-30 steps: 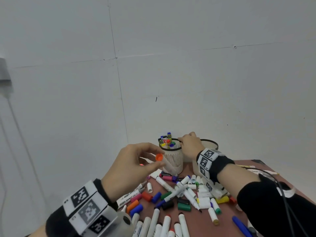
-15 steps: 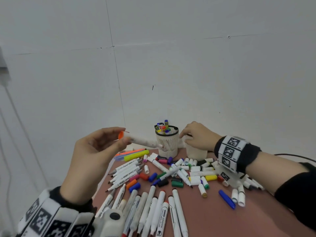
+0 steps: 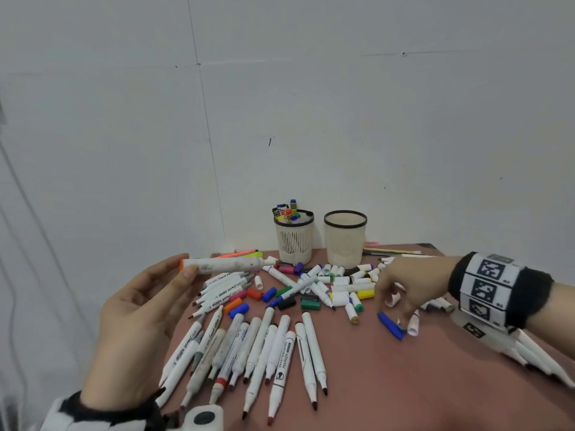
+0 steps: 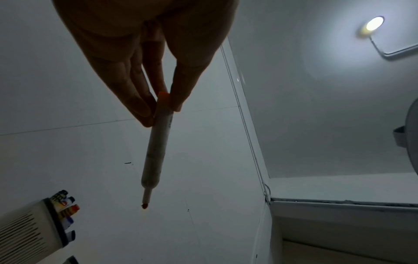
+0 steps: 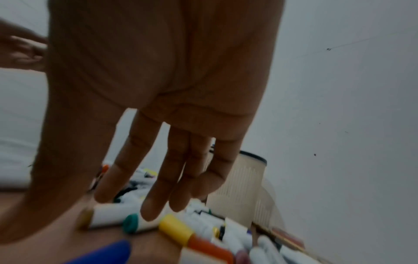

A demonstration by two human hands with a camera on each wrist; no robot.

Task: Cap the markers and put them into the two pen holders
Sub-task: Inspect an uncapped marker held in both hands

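Reddish surface (image 3: 389, 384) against white wall, strewn with markers and caps; two holders (image 3: 294, 236) at back. Left hand (image 3: 140, 321) pinches uncapped orange marker (image 3: 222, 264). Right hand (image 3: 401, 287) fingers loose, above blue cap (image 3: 390, 325).

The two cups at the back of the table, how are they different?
The left pen holder already has markers sticking out of its top; the right pen holder shows none above its rim. The right one also looks a bit wider. Both are pale slotted cups with black rims, standing upright side by side, apart, on the table near the wall.
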